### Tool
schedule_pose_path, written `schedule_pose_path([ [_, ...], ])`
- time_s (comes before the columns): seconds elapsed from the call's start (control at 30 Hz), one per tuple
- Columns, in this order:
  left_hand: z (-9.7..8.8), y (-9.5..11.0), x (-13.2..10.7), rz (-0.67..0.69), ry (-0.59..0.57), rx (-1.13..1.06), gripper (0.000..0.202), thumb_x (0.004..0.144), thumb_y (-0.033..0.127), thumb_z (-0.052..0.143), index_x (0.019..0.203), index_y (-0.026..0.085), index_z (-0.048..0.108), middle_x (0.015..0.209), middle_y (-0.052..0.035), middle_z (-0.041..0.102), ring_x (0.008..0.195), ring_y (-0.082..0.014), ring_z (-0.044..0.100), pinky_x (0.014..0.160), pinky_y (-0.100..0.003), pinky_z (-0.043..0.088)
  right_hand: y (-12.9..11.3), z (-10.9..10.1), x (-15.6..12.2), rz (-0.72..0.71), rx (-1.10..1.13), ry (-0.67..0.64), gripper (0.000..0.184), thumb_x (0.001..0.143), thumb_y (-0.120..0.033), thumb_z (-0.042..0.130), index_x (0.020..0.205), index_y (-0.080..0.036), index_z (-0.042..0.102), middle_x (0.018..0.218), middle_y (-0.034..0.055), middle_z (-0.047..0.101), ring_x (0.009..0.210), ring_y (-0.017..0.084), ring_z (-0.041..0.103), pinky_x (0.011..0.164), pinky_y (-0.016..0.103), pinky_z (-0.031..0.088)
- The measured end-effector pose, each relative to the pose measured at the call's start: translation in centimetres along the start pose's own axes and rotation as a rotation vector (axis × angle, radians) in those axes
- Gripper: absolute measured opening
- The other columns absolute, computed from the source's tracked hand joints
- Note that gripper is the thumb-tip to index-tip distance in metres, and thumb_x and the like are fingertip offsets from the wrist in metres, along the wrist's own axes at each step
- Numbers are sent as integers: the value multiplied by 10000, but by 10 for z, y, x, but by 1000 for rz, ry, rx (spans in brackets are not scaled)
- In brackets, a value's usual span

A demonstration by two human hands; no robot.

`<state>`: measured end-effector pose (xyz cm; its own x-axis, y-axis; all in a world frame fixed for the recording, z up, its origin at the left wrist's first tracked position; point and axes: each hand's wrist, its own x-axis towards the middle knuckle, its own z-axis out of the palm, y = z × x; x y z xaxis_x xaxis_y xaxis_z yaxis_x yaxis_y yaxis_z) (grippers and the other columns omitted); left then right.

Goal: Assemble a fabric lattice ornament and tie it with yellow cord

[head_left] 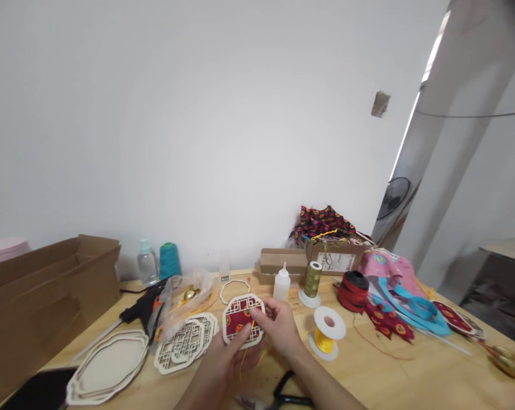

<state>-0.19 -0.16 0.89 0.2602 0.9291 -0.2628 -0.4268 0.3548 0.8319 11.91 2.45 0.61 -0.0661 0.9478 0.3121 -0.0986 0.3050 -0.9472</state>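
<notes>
Between my two hands is a white lattice frame (235, 318) with rounded corners, backed by dark red patterned fabric. My left hand (223, 356) grips its lower left edge, thumb on the front. At the right side, my right hand (280, 327) pinches the frame with the thumb over its face. A thin yellow cord (242, 364) crosses the frame near the right thumb and hangs below it. Fingers behind the frame are partly hidden. Below my hands lie black-handled scissors (283, 396). To the left, more lattice frames (184, 344) rest on the table.
A yellow cord spool (324, 341), red cord spool (353, 291), olive thread cone (312, 280) and white squeeze bottle (281, 285) stand to the right. Flat white plates (107, 367), a plastic bag (184, 304), a glue gun (141, 307) and a large cardboard box (69, 296) are left.
</notes>
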Motion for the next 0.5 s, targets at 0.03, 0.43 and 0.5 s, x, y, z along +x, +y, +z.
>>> schedule_pose_path([
  [0.03,0,-1,0,-3,7,10,429,654,292,679,1016,137,508,828,-91,702,768,-236,662,627,-295,516,0,0,0,-13,-11,12,345,668,-370,644,923,-139,648,745,63,695,677,183,637,637,290,506],
  [0.43,-6,-11,8,-5,3,-11,449,627,307,698,1005,149,515,896,-102,694,816,-248,652,689,-323,518,5,-8,5,-278,-231,194,197,686,-213,624,868,-222,700,919,86,646,820,207,600,659,308,497],
  [0.5,-6,-10,8,-2,0,-23,459,627,319,697,1014,157,510,909,-99,691,830,-253,649,689,-324,518,4,-8,4,-310,-243,200,205,692,-210,622,881,-242,694,961,81,638,863,208,589,713,328,486],
])
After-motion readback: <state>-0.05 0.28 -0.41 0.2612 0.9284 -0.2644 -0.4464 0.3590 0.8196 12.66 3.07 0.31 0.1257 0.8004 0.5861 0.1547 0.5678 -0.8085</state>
